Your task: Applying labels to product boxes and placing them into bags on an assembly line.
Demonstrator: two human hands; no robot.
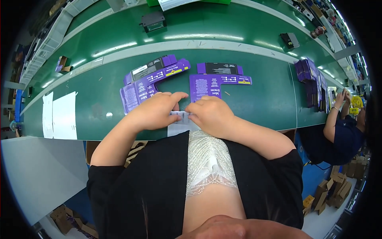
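A white sheet with printed labels [180,124] is at the table's near edge, close to my body. My left hand [153,111] is at its left side, with the thumb on the sheet and the index finger reaching over. My right hand [213,114] pinches the sheet's right side, fingers curled together. The fingers partly hide the sheet. Just beyond my left hand lie overlapping flattened purple cartons [139,89]. Another flat purple carton [205,84] lies beyond my right hand, its lower end behind the fingers.
White paper sheets [63,115] lie at the table's left. A stack of purple flat cartons [312,83] stands at the right. Small black devices [153,21] rest on the green surface beyond the pale divider strip [191,44]. A co-worker [338,131] sits at the far right.
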